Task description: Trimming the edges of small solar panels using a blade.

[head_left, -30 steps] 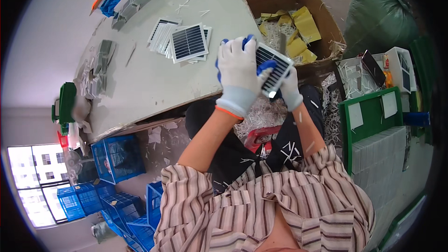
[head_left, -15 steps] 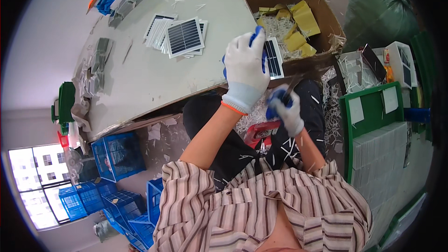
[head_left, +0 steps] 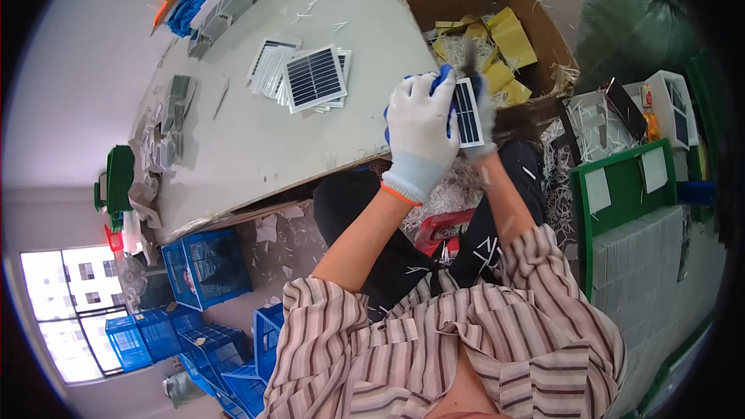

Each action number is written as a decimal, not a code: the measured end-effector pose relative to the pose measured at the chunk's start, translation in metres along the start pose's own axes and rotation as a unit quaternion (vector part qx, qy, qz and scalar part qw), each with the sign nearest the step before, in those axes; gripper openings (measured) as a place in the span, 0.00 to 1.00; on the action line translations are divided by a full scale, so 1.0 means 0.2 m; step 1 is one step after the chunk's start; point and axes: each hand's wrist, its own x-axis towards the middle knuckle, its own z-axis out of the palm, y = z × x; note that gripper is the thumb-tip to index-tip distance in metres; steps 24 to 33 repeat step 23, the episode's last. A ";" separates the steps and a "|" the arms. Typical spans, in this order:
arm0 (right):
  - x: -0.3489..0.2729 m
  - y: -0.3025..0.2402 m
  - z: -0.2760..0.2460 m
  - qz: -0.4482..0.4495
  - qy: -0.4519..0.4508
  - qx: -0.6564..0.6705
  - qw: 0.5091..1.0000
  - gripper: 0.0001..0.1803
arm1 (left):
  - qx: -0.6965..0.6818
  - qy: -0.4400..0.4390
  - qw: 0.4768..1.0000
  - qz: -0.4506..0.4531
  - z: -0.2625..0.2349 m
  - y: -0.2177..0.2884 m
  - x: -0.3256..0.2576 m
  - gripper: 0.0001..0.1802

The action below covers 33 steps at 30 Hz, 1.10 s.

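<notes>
My left hand [head_left: 421, 120], in a white glove with blue palm and fingertips, grips a small solar panel [head_left: 469, 115] at the table's right edge. The panel has dark cells and a white border. Close against its right side is my gloved right hand [head_left: 486, 115], smeared by motion. A dark, narrow knife-like tool [head_left: 470, 56] sticks up from that hand, also blurred; its exact kind is unclear. More panels lie in a loose pile [head_left: 314, 79] on the table, to the left of my hands.
A cardboard box [head_left: 535, 12] with white strips and yellow pieces stands beyond my hands. White strips litter the pale table [head_left: 256, 151] and my lap. At right are a green crate [head_left: 583, 217] of stacked white-edged pieces and a green sack [head_left: 632, 23]. Blue crates [head_left: 206, 268] stand lower left.
My right hand has risen from above my lap to the panel's right side, bringing the dark tool along. The left hand still holds the panel, now turned more upright. The view has shifted slightly.
</notes>
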 end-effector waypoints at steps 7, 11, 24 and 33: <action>-0.34 -0.78 -0.12 -0.408 -0.161 -0.383 0.813 0.24 | -0.145 -0.012 0.989 -0.035 -0.13 -0.13 -0.02 0.30; -0.48 -0.89 -0.46 -0.155 -0.049 -0.214 0.963 0.13 | 0.071 -0.044 0.996 0.029 -0.37 -0.56 0.07 0.42; -0.54 -1.23 -1.48 0.304 -0.022 -0.521 0.797 0.10 | 0.089 -0.095 0.989 0.066 -0.62 -0.65 0.12 0.27; -0.54 -1.23 -1.48 0.304 -0.022 -0.521 0.797 0.10 | 0.089 -0.095 0.989 0.066 -0.62 -0.65 0.12 0.27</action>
